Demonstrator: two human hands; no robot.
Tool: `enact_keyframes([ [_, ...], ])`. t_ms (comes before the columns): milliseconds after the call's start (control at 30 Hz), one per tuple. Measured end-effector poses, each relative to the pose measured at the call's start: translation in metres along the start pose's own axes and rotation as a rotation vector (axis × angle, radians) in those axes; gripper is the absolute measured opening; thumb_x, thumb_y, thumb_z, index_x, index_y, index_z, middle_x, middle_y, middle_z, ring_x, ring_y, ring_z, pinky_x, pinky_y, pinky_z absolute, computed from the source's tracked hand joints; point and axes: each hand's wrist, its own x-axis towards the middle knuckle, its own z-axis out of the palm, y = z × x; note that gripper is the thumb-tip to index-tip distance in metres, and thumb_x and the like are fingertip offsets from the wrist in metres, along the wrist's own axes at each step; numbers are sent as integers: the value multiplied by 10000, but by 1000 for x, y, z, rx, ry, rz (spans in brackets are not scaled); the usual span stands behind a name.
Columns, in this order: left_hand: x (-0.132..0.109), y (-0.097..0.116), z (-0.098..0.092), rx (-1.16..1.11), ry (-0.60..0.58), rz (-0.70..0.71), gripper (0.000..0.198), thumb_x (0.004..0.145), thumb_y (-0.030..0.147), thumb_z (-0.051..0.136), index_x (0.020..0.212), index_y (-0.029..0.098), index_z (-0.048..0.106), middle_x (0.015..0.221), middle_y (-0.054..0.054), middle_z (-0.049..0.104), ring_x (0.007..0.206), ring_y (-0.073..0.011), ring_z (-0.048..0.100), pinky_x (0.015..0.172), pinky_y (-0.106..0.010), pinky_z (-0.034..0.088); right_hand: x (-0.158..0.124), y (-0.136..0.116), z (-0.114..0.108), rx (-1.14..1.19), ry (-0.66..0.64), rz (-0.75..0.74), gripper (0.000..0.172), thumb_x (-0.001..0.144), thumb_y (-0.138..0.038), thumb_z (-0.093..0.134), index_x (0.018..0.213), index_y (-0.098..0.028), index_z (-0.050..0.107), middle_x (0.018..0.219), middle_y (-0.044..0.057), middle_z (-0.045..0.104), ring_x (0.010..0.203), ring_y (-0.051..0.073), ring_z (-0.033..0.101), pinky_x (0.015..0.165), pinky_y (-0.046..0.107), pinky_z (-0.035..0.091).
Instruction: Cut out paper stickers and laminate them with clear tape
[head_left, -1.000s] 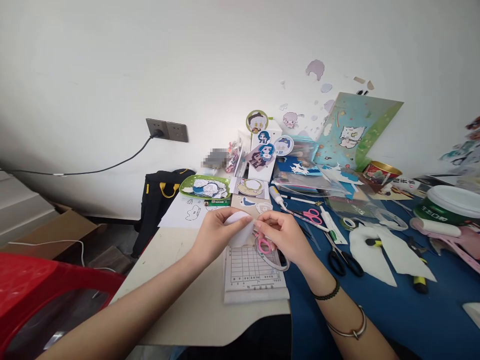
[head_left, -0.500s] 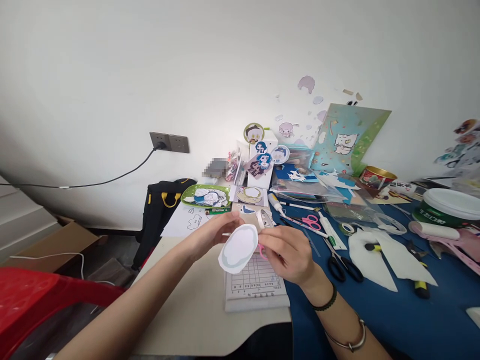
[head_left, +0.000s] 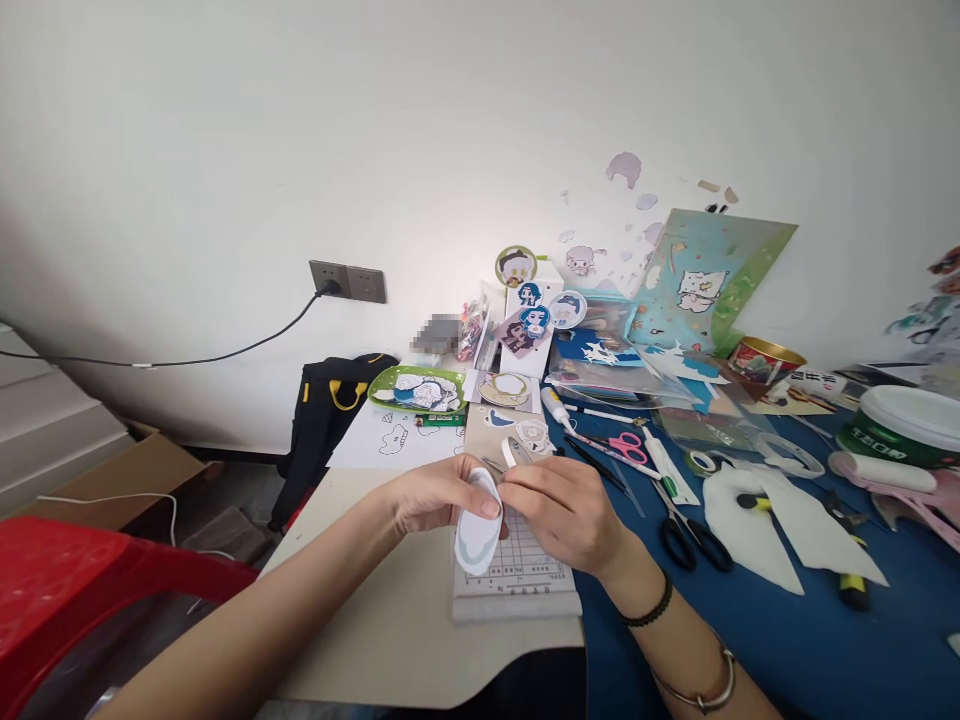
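An oval white paper cutout [head_left: 478,540] with a pale grey-green inner outline is tilted above the printed form pad [head_left: 517,606]. My left hand [head_left: 442,497] is closed on it, thumb pressed on its upper face. My right hand [head_left: 562,510] is closed too, its fingertips pinched at the cutout's upper right edge. Whether a small tool is also between those fingers is hidden. Just beyond the hands stands a white tape roll [head_left: 513,453], partly covered by the right fingers.
Black scissors [head_left: 691,535], pink scissors [head_left: 628,447] and white felt-like pieces [head_left: 739,530] lie on the blue mat at right. A green tray [head_left: 382,392] of paper cutouts sits behind. A white tub [head_left: 907,425] stands far right, a red stool [head_left: 60,570] at left.
The cutout has turned narrower to the view and moved slightly lower. My left hand has come forward over it, thumb now on its face. The pink piece by my right hand no longer shows.
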Motion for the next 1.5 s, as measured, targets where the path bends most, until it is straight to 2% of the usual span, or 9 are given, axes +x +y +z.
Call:
enact_keyframes([
  [167, -2, 2, 5, -25, 97, 211, 201, 513, 321, 826, 570, 159, 720, 524, -31, 667, 486, -128, 565, 524, -240, 423, 2, -5, 6, 374, 72, 374, 245, 896, -157, 474, 1078, -252, 607, 883, 45, 692, 697, 156, 647, 609, 282, 515],
  [333, -5, 6, 6, 51, 159, 344, 216, 571, 347, 805, 559, 153, 710, 564, -45, 673, 503, -134, 570, 535, -254, 419, 5, 4, 2, 659, 57, 744, 506, 922, -238, 422, 1404, -288, 276, 1216, 100, 586, 643, 124, 641, 532, 258, 506],
  [433, -6, 8, 6, 141, 218, 391, 193, 608, 328, 792, 613, 151, 717, 631, -54, 690, 557, -152, 599, 557, -265, 439, 3, 14, -5, 287, -105, 746, 287, 845, -171, 484, 1106, -210, 596, 1095, 88, 618, 726, 162, 620, 656, 310, 506],
  [567, -8, 10, 6, 259, 261, 465, 141, 676, 283, 753, 625, 156, 717, 726, -65, 702, 757, -205, 640, 652, -284, 471, -4, 19, -8, 11, -492, 606, 188, 737, -111, 571, 881, -192, 662, 981, 75, 614, 956, 241, 559, 800, 349, 463],
  [833, -10, 13, 8, 350, 284, 576, 48, 731, 210, 718, 747, 181, 753, 964, -81, 726, 967, -240, 649, 800, -309, 498, 1, 14, -7, -72, -583, 681, 83, 740, -113, 552, 685, -173, 565, 790, 23, 603, 653, 140, 524, 567, 259, 341],
  [1033, -14, 16, 1, 503, 380, 787, 54, 757, 192, 706, 751, 215, 753, 977, -58, 732, 1039, -239, 637, 870, -317, 495, -12, 29, -59, 474, -748, 945, 149, 744, -148, 594, 883, -187, 558, 560, -56, 499, 495, 89, 439, 482, 203, 315],
  [1133, -16, 18, 0, 686, 447, 860, 79, 765, 171, 695, 773, 220, 758, 954, -56, 734, 1028, -231, 643, 866, -302, 498, -18, 35, -78, 792, -653, 953, 275, 660, -213, 749, 878, -166, 589, 597, -54, 503, 470, 70, 439, 449, 188, 328],
  [1233, -15, 19, 2, 848, 458, 913, 64, 749, 157, 706, 763, 197, 754, 982, -79, 731, 976, -231, 663, 835, -303, 514, -14, 33, -71, 997, -516, 907, 304, 609, -297, 808, 782, -137, 616, 555, -63, 462, 396, 37, 363, 386, 180, 267],
  [1500, -14, 18, 6, 987, 395, 924, 70, 760, 165, 693, 788, 177, 756, 988, -109, 732, 947, -235, 669, 810, -317, 525, 2, 24, -42, 958, -613, 919, 206, 734, -309, 730, 811, -125, 681, 508, -57, 456, 407, 38, 363, 403, 175, 285],
])
